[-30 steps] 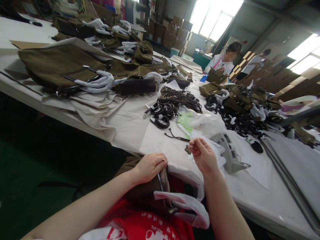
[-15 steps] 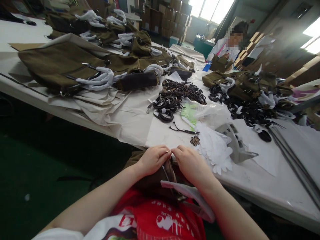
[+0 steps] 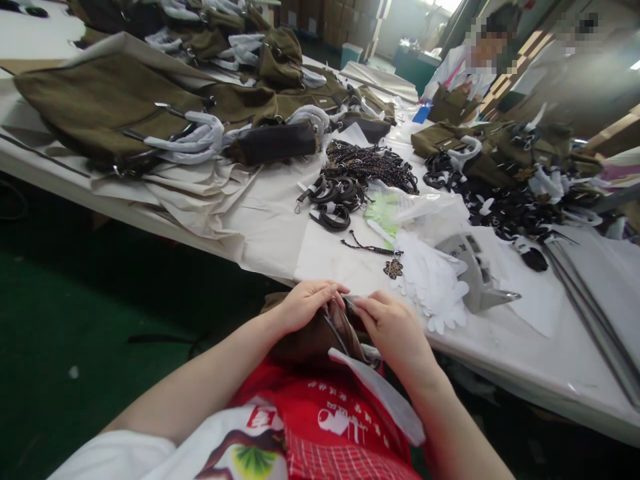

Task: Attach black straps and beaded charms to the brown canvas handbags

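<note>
A brown fabric bag (image 3: 305, 340) rests on my lap at the table's edge, with a zipper (image 3: 334, 333) along its opening. My left hand (image 3: 311, 303) is closed, its fingers pinching the opening's edge at the end of the zipper. Across a small gap, my right hand (image 3: 393, 327) pinches the opposite edge of the bag, fingertips pressed together. A white-wrapped handle (image 3: 383, 393) hangs from the bag over my red apron, beside my right forearm. The inside of the bag is mostly hidden.
On the table (image 3: 320, 257) are a braided strap with a flower charm (image 3: 393, 268), coiled black straps (image 3: 335, 213), white cut pieces (image 3: 433, 287) and a grey tape dispenser (image 3: 473, 267). Olive bags (image 3: 115, 100) lie left and right. A co-worker (image 3: 473, 73) holds a bag across the table.
My hands have moved slightly apart, and the bag's opening shows more between them. The view has tipped down a little, so the table things sit higher.
</note>
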A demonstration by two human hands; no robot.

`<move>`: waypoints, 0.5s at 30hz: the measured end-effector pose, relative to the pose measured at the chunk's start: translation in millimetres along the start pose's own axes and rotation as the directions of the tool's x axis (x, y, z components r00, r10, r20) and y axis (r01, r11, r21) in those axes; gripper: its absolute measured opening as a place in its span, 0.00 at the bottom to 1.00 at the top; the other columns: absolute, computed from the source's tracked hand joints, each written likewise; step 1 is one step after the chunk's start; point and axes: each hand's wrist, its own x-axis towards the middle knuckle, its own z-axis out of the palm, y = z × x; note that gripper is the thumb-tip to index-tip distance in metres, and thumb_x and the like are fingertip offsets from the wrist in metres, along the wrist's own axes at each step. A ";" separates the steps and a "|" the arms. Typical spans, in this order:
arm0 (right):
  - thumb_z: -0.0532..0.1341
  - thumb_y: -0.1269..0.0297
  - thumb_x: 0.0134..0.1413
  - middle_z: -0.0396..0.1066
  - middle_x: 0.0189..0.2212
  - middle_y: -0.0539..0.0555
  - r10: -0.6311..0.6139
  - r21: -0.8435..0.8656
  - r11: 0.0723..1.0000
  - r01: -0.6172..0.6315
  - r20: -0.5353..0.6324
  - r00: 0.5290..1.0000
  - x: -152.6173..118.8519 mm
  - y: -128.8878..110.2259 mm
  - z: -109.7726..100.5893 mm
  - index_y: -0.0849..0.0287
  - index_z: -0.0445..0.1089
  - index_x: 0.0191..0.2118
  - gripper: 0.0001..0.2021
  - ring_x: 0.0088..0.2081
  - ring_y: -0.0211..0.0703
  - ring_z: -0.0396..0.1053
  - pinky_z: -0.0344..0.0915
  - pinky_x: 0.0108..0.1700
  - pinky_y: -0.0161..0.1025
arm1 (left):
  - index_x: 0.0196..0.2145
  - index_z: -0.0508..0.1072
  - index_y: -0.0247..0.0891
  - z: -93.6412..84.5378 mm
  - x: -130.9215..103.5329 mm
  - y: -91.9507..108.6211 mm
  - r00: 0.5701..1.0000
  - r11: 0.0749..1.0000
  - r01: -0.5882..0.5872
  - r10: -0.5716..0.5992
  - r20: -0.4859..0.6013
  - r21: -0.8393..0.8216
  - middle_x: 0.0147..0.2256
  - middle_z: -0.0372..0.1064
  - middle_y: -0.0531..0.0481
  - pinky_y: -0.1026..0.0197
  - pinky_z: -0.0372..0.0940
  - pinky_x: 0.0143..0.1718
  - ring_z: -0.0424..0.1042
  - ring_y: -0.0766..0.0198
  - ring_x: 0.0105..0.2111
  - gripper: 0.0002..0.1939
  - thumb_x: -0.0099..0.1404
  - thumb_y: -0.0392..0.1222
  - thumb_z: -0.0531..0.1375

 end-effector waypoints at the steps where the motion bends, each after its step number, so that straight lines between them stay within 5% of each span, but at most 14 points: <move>1: 0.58 0.65 0.62 0.73 0.32 0.52 -0.005 0.029 1.000 0.006 -0.015 1.000 -1.2 0.5 -0.5 0.53 0.77 0.39 0.09 0.32 0.40 0.71 0.63 0.35 0.35 | 0.38 0.78 0.32 -0.1 0.4 -0.5 1.000 1.000 0.009 -0.009 -0.005 -0.007 0.36 0.77 0.45 0.64 0.63 0.35 0.70 0.64 0.30 0.22 0.69 0.52 0.51; 7: 0.59 0.67 0.61 0.74 0.32 0.52 0.048 0.327 0.944 0.046 -0.273 0.961 -5.2 -8.7 -15.9 0.56 0.75 0.38 0.07 0.32 0.38 0.72 0.66 0.37 0.33 | 0.32 0.78 0.32 -0.2 1.3 -2.2 1.000 0.999 -0.019 0.019 0.009 -0.026 0.40 0.76 0.43 0.63 0.62 0.35 0.69 0.64 0.31 0.24 0.68 0.54 0.51; 12: 0.62 0.68 0.53 0.71 0.23 0.46 0.167 0.482 0.874 -0.058 -0.186 0.968 -2.6 -13.3 -14.7 0.57 0.72 0.41 0.08 0.22 0.34 0.68 0.65 0.27 0.31 | 0.43 0.77 0.31 0.6 0.8 -6.8 1.000 0.997 -0.006 0.007 0.015 -0.077 0.32 0.76 0.45 0.63 0.61 0.34 0.69 0.63 0.30 0.24 0.68 0.55 0.52; 15: 0.62 0.68 0.53 0.71 0.23 0.46 0.183 0.514 0.853 -0.091 -0.130 0.975 -0.9 -12.9 -10.6 0.58 0.71 0.41 0.08 0.22 0.34 0.68 0.64 0.26 0.30 | 0.40 0.77 0.32 0.5 0.8 -7.9 1.000 0.996 -0.010 0.010 0.007 -0.090 0.33 0.76 0.45 0.63 0.62 0.35 0.70 0.62 0.31 0.24 0.67 0.55 0.52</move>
